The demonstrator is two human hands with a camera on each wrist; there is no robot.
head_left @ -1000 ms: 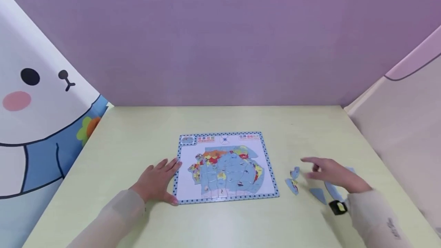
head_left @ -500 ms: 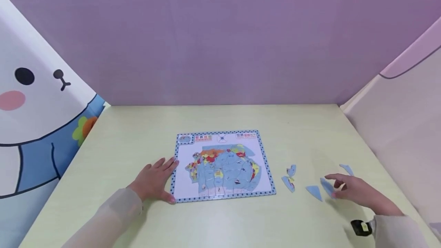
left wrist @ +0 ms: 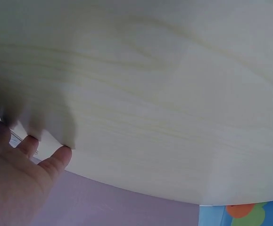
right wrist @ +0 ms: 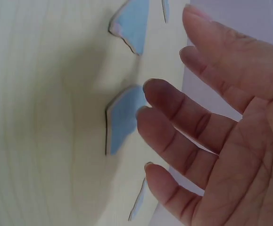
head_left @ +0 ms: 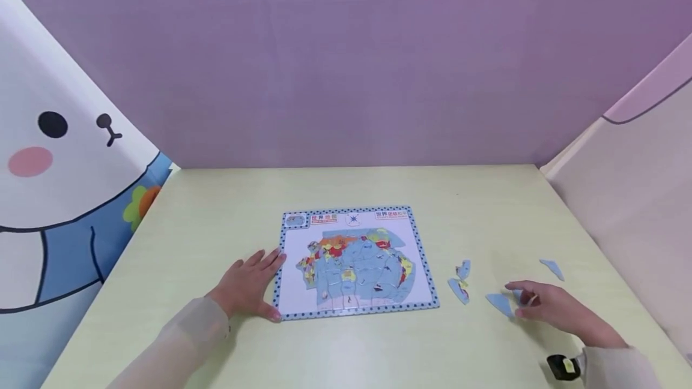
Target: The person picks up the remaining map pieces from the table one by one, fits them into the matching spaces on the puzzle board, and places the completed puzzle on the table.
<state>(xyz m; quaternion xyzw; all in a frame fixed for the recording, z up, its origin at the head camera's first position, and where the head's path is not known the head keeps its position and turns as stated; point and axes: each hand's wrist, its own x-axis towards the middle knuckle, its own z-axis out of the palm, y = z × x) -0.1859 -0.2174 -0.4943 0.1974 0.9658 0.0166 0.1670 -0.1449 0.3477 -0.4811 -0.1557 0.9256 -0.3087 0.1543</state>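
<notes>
Right fingers (right wrist: 171, 143) shifted, blue piece (head_left: 516, 295) partly hidden beneath

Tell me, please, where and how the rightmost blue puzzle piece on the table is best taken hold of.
I would pinch the puzzle piece across its narrow width, by its two long edges, with the right hand coming down from above. It is thin and lies flat on the table with nothing touching it, so both edges look free.
</notes>
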